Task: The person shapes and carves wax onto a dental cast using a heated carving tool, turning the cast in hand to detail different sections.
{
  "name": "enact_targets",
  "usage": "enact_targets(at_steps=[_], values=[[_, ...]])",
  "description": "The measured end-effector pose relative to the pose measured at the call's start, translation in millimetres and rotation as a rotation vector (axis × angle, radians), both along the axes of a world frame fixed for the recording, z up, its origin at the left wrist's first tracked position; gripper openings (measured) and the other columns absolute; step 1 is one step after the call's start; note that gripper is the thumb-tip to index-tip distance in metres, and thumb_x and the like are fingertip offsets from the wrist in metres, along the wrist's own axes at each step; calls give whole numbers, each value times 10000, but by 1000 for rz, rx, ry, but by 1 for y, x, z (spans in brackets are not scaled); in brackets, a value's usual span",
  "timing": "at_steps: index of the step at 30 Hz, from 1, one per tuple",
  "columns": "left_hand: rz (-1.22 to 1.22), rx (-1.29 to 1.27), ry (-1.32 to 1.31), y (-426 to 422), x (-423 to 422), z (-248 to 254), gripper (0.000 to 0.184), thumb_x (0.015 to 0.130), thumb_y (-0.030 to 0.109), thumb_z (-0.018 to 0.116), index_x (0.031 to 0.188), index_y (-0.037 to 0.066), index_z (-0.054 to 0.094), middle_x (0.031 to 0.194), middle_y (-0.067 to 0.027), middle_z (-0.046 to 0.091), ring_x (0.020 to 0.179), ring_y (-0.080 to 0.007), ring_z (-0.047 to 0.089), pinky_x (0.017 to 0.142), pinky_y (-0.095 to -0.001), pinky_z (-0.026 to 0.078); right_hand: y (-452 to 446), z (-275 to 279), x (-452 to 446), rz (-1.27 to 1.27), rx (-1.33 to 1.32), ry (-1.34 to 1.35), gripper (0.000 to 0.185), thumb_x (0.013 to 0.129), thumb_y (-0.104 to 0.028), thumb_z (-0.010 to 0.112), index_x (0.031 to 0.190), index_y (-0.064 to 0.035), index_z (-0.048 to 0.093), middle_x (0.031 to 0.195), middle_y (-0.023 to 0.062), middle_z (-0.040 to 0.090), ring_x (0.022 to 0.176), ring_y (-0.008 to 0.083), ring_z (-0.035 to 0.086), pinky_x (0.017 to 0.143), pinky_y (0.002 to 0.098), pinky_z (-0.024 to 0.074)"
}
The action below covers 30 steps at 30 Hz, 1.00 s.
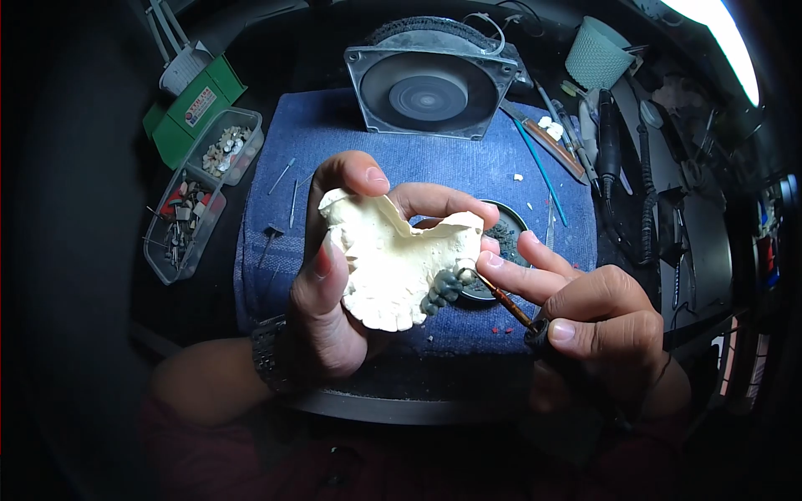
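A cream plaster dental model [388,259] is held up over the blue cloth, with my left hand [334,292] wrapped round its left side and back edge. Dark grey-green wax teeth [443,291] sit along the model's lower right. My right hand [597,313] grips a thin tool with a dark handle and a copper-coloured shaft [511,307]. The tool's tip is at the model beside the wax, and my right fingertips reach the model's right edge. Behind the model, partly hidden by my fingers, is a round dish [520,219] with dark bits.
A square fan [428,98] stands at the back of the blue cloth [313,125]. At the left are a green box [196,108] and a divided plastic tray [219,209] of small parts. Several tools, a blue stick [541,171] and a pale cup [597,54] lie or stand at the right.
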<state>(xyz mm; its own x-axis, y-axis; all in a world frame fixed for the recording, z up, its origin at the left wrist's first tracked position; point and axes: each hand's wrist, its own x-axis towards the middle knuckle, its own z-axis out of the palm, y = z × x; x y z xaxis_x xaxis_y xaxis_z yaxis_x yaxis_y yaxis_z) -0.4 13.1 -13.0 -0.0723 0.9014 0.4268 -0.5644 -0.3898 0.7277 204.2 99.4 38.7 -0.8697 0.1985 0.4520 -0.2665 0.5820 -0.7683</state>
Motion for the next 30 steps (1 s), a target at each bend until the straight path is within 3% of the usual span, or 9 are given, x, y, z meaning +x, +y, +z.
enact_targets(at_steps=[16, 20, 23, 27, 30], values=[[-20, 19, -38, 1, -1, -3, 461, 945, 570, 396, 1223, 219, 288, 1220, -344, 448, 1091, -409, 555, 931, -493, 485, 2, 1, -1, 27, -6, -3, 385, 817, 88, 611, 1115, -88, 442, 949, 127, 477, 1127, 501, 536, 1076, 668, 205], [-20, -29, -96, 0, 1, -3, 486, 945, 578, 379, 1253, 216, 275, 1229, -342, 442, 1100, -396, 555, 929, -495, 489, 2, -3, -2, 8, 17, 82, 353, 855, 6, 629, 1132, -53, 418, 950, 143, 479, 1121, 502, 538, 1066, 655, 250], [-31, -89, -188, -2, 2, -2, 509, 946, 584, 361, 1285, 215, 273, 1240, -332, 440, 1115, -393, 554, 947, -503, 483, 9, -5, -2, -63, 155, 178, 384, 881, -142, 652, 1142, -32, 392, 971, 167, 485, 1060, 499, 575, 1030, 622, 351], [-106, -125, -314, -1, -6, -6, 490, 956, 535, 355, 1313, 204, 305, 1283, -306, 432, 1153, -404, 544, 1004, -505, 447, 15, -6, -4, -200, 333, 224, 351, 852, -115, 654, 1143, -49, 470, 993, 153, 536, 1000, 353, 647, 963, 517, 473], [-122, -160, -360, -3, -11, -5, 430, 977, 466, 318, 1305, 188, 330, 1312, -298, 429, 1163, -382, 546, 1035, -493, 419, 13, -8, -9, -272, 352, 289, 357, 770, -7, 723, 1101, -35, 592, 992, 145, 611, 949, 254, 662, 902, 429, 529]])
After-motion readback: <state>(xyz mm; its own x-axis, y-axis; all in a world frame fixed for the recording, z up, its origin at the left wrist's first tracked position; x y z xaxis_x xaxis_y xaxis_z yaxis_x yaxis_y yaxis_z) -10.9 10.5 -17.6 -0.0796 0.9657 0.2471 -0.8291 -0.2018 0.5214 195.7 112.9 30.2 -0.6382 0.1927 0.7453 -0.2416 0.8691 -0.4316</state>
